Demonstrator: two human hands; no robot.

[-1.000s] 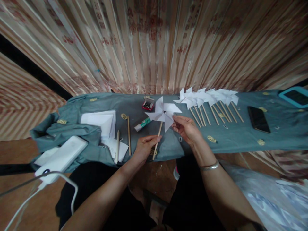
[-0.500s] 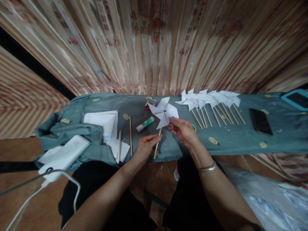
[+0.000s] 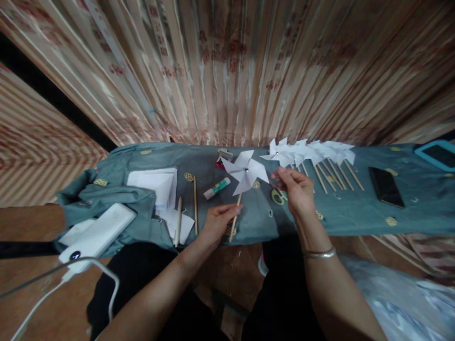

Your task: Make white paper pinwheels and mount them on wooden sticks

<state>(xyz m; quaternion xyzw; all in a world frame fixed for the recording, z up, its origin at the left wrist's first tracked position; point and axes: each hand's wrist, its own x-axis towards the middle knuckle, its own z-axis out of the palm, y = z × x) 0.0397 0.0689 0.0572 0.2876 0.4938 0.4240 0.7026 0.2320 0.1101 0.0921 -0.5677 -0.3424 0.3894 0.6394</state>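
Observation:
A white paper pinwheel [image 3: 243,176] with a dark pin at its centre stands tilted over the cloth. My left hand [image 3: 217,221] is closed on its thin wooden stick [image 3: 235,219], gripping it between thumb and fingers below the blades. Just right of the pinwheel's right blade is my right hand [image 3: 295,188], its fingers curled together, with nothing visible in them. Scissors with green handles [image 3: 278,196] lie on the cloth beside it, partly hidden. A row of finished-looking white pinwheels [image 3: 311,152] lies behind, overlapping, sticks pointing toward me.
On the grey-green cloth [image 3: 273,222] lie a glue stick [image 3: 216,188], a loose wooden stick [image 3: 195,206], a pale pen-like stick [image 3: 178,222], white paper sheets [image 3: 167,182] and a black phone [image 3: 386,187]. A white power bank [image 3: 101,234] with cables sits at the left edge.
My right hand has let go of the pinwheel and moved right, uncovering the scissors. My left hand still holds the stick. The whole view has shifted slightly.

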